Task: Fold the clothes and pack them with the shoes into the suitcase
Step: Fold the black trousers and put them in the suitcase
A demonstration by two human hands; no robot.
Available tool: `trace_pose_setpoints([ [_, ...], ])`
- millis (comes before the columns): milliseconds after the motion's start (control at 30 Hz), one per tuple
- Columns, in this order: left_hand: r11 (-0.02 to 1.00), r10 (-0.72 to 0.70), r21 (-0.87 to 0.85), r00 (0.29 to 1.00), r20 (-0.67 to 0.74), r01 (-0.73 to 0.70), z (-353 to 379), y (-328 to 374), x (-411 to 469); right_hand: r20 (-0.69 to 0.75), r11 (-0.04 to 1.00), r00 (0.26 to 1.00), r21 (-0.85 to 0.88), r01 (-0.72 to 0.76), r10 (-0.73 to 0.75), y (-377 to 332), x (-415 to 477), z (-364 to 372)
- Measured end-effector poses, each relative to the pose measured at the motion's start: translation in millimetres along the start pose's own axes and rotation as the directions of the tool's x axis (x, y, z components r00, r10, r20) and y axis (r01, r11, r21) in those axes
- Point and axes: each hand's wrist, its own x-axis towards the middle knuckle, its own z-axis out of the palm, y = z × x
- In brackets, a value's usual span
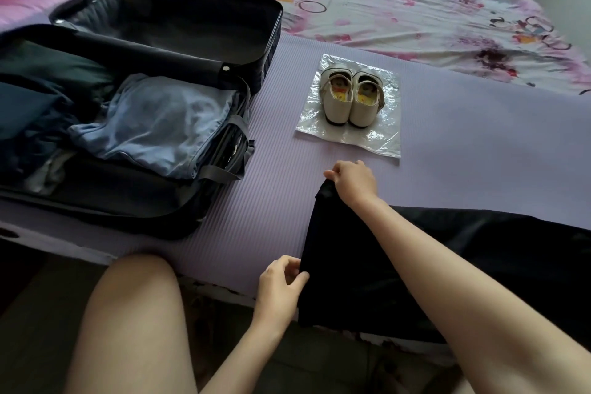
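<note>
Black garment lies on purple mat, long axis running right from its left edge, where L hand pinches near corner & R hand grips far corner; open suitcase sits left, nearer L hand.

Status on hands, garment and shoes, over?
Left hand pinches black garment at near corner, right hand at far corner. Shoes sit on plastic bag. Suitcase open, part packed.

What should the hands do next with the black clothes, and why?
Probably lift the left edge of the black garment and fold it over to the right. The left hand and right hand each pinch a corner of that edge, and the rest lies spread out on the purple mat, not yet in the suitcase.
</note>
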Motion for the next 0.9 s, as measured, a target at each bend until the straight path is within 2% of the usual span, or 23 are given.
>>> trace_pose_setpoints([
  [100,0.999,-0.011,-0.048,1.000,0.022,0.012,-0.7,0.2,-0.5,0.221,0.977,0.975,0.211,-0.012,-0.036,8.7,1.7,-1.2],
  [167,0.996,-0.020,-0.083,0.999,0.031,0.023,-0.1,1.2,-2.4,0.293,0.976,0.952,0.216,0.030,-0.094,18.3,-1.0,-4.3],
  [233,0.995,-0.021,-0.101,0.999,0.035,0.025,0.5,2.7,-2.7,0.198,0.957,0.972,0.281,0.066,-0.125,28.7,-0.9,-3.9],
  [300,0.994,-0.020,-0.111,0.999,0.032,0.024,0.2,3.9,-1.7,0.065,0.906,0.996,0.423,0.025,-0.058,30.8,0.1,-3.8],
  [333,0.993,-0.022,-0.117,0.999,0.032,0.026,-0.2,4.1,-1.1,0.052,0.884,0.998,0.468,0.014,-0.043,28.6,1.2,-4.5],
  [367,0.992,-0.030,-0.121,0.999,0.035,0.034,-0.5,3.6,-0.6,0.089,0.882,0.995,0.472,0.002,-0.050,25.8,1.5,-5.8],
  [433,0.991,-0.055,-0.123,0.997,0.046,0.060,-1.1,2.2,-1.5,0.266,0.929,0.960,0.369,-0.017,-0.088,23.3,-0.1,-12.6],
  [500,0.988,-0.075,-0.128,0.995,0.059,0.082,-1.1,-0.6,-3.8,0.481,0.967,0.872,0.254,-0.032,-0.097,28.3,-4.6,-24.5],
  [567,0.988,-0.076,-0.132,0.995,0.060,0.083,0.5,-1.2,-6.6,0.593,0.983,0.801,0.183,-0.032,-0.084,39.0,-6.1,-29.6],
  [600,0.988,-0.066,-0.139,0.997,0.044,0.072,1.4,0.1,-8.3,0.582,0.988,0.809,0.153,-0.010,-0.082,43.9,-6.1,-28.0],
  [667,0.984,-0.039,-0.173,0.999,0.001,0.038,1.4,5.8,-8.4,0.459,0.990,0.883,0.136,0.039,-0.098,47.2,-3.6,-18.6],
  [767,0.967,-0.009,-0.256,0.996,-0.086,-0.013,-8.8,20.7,2.0,0.225,0.964,0.967,0.260,0.062,-0.123,35.7,2.8,-9.6],
  [833,0.960,0.006,-0.273,0.982,-0.189,-0.058,-22.3,31.0,14.7,0.091,0.934,0.986,0.343,0.102,-0.141,18.1,11.2,-9.3],
  [900,0.971,0.035,-0.217,0.958,-0.285,-0.100,-38.0,38.4,28.6,-0.015,0.927,0.988,0.344,0.151,-0.155,-7.2,21.2,-9.7],
])
